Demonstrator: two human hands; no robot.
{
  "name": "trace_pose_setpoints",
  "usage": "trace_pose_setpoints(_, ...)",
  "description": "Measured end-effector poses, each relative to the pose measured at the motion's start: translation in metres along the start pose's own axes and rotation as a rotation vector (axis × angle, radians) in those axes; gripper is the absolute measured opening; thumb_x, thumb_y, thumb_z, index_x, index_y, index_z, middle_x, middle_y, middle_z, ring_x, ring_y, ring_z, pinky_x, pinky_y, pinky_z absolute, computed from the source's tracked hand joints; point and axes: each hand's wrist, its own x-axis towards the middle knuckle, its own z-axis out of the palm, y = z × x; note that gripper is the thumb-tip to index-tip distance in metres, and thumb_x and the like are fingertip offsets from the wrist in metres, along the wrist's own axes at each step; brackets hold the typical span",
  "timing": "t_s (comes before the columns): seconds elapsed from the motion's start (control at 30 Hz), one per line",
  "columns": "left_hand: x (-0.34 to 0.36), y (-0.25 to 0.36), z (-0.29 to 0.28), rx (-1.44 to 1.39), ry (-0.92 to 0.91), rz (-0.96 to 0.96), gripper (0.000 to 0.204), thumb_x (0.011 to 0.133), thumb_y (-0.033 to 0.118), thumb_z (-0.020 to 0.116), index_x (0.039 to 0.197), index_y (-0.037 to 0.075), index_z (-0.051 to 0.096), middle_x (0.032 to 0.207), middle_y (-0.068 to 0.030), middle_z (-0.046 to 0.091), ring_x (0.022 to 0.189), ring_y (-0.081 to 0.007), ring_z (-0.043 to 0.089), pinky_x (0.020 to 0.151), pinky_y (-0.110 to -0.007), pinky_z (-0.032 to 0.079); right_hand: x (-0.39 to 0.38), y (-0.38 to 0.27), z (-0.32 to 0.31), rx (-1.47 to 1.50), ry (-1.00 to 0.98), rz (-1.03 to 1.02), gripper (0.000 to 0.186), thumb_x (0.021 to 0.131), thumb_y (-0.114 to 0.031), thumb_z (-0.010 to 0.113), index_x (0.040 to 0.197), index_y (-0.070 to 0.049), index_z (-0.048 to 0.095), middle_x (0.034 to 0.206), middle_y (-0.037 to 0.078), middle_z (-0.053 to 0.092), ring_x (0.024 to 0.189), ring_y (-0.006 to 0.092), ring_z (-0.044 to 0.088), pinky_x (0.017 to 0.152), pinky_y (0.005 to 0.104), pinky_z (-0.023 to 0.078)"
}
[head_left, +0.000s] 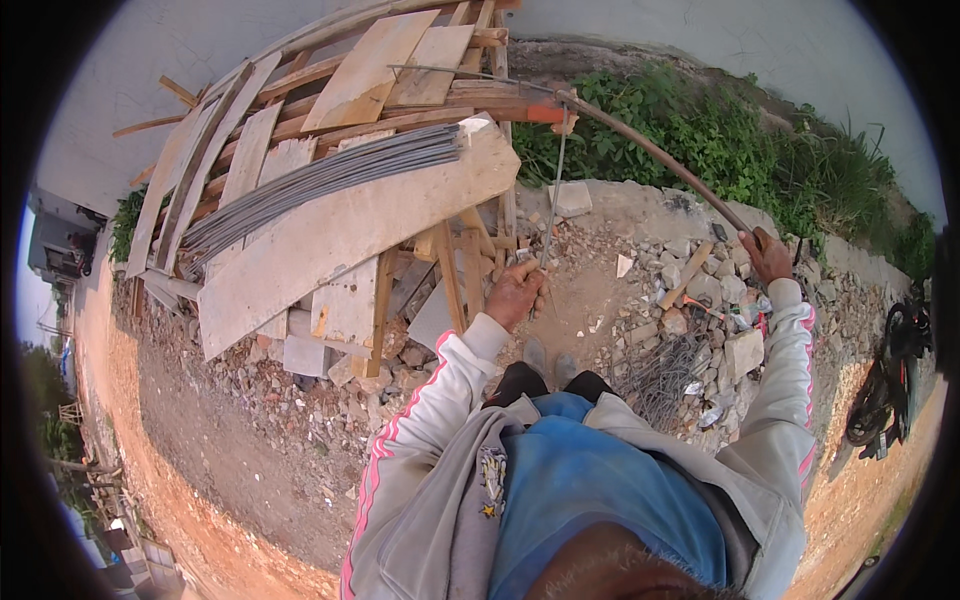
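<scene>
My left hand (516,296) is closed around the lower end of a thin steel rod (558,180), which rises to an orange-painted fixture (546,114) at the end of the lumber stack. A second stretch of rod (440,70) runs leftward from there over the boards; whether both are one bent piece, I cannot tell. In my right hand (767,255) is the near end of a long brown metal bar (655,152). Its far end meets the rod beside the orange fixture. A bundle of cut steel rods (330,180) lies on a wide plank (380,225) to the left.
Stacked boards (365,70) fill the far left. Rubble (705,290) and tangled wire (665,375) lie to the right of my feet, with a wooden-handled tool (688,275) among the stones. Weeds (690,130) line the wall (760,50). A motorbike (885,375) stands far right.
</scene>
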Motion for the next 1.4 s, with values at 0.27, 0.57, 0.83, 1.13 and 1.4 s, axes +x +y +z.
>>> trace_pose_setpoints(0.27, -0.003, 0.009, -0.003, 0.105, 0.002, -0.011, 0.03, 0.105, 0.017, 0.048, 0.12, -0.003, 0.063, 0.071, 0.0006, 0.056, 0.055, -0.008, 0.053, 0.048, -0.026, 0.046, -0.057, 0.046, -0.006, -0.126, 0.097, 0.2, 0.072, 0.092, -0.073, 0.046, 0.086, -0.005, 0.069, 0.08, 0.025, 0.067, 0.083, 0.0461, 0.065, 0.073, 0.0544, 0.049)
trace_pose_setpoints(0.57, 0.001, 0.058, -0.127, 0.477, 0.007, -0.059, 0.027, 0.102, 0.023, 0.053, 0.112, 0.003, 0.069, 0.066, 0.0007, 0.056, 0.052, -0.0095, 0.054, 0.046, -0.028, 0.046, -0.171, -0.087, 0.003, -0.218, 0.142, 0.426, 0.074, 0.092, -0.074, 0.046, 0.078, -0.005, 0.07, 0.071, 0.022, 0.067, 0.071, 0.0415, 0.068, 0.063, 0.0516, 0.052)
trace_pose_setpoints(0.83, 0.011, 0.082, -0.167, 0.486, -0.119, 0.005, 0.024, 0.102, 0.022, 0.052, 0.093, 0.004, 0.065, 0.065, 0.0028, 0.052, 0.053, -0.0086, 0.053, 0.047, -0.026, 0.044, -0.207, -0.145, 0.009, -0.165, 0.165, 0.479, 0.074, 0.092, -0.074, 0.047, 0.078, -0.005, 0.07, 0.067, 0.022, 0.065, 0.067, 0.0434, 0.067, 0.059, 0.0527, 0.051)
trace_pose_setpoints(1.13, 0.02, 0.117, -0.212, 0.569, -0.141, -0.033, 0.023, 0.103, 0.019, 0.051, 0.092, 0.004, 0.064, 0.066, 0.0029, 0.05, 0.05, -0.0066, 0.046, 0.045, -0.024, 0.038, -0.243, -0.233, 0.008, -0.022, 0.133, 0.55, 0.065, 0.095, -0.065, 0.051, 0.075, -0.004, 0.066, 0.066, 0.023, 0.064, 0.065, 0.0448, 0.065, 0.059, 0.0537, 0.049)
trace_pose_setpoints(1.4, 0.013, 0.094, -0.18, 0.507, -0.126, -0.109, 0.023, 0.102, 0.022, 0.052, 0.11, 0.003, 0.063, 0.068, 0.0002, 0.052, 0.047, -0.0083, 0.047, 0.045, -0.026, 0.043, -0.221, -0.192, 0.009, -0.037, -0.042, 0.557, 0.06, 0.085, -0.065, 0.066, 0.08, -0.005, 0.068, 0.072, 0.022, 0.067, 0.069, 0.0419, 0.067, 0.062, 0.0513, 0.05)
